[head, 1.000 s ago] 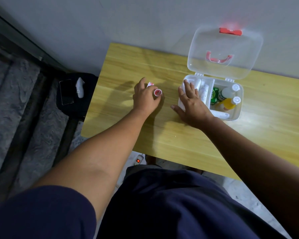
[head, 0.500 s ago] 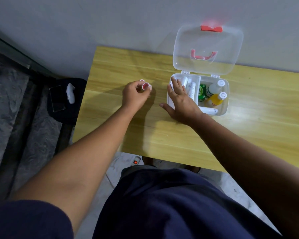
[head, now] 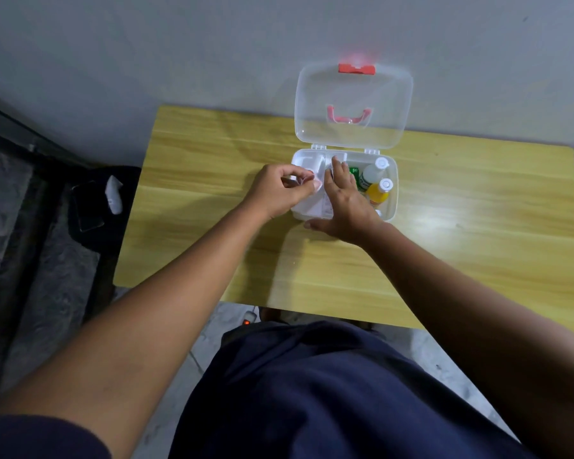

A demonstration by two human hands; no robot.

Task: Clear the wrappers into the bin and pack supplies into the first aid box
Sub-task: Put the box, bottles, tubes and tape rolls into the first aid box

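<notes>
A clear plastic first aid box [head: 392, 207] with a red latch stands open on the wooden table [head: 196, 154], its lid leaning against the wall. Inside are a yellow bottle [head: 378, 191], a white bottle [head: 371, 172], a green item [head: 354, 170] and white rolls under my hands. My left hand [head: 279, 193] pinches a small white-and-red tape roll [head: 300, 180] over the box's left compartment. My right hand [head: 345, 200] lies flat with fingers spread over the box's middle, thumb on the table at the front wall.
Off the table's left edge a black bag [head: 90, 207] sits on the floor with a white object on it. A power strip [head: 247, 318] with a red light lies under the table. The wall runs directly behind the box.
My left hand lifted the small tape roll from the table and carried it right, over the box's left side. My right hand stayed resting on the box.
</notes>
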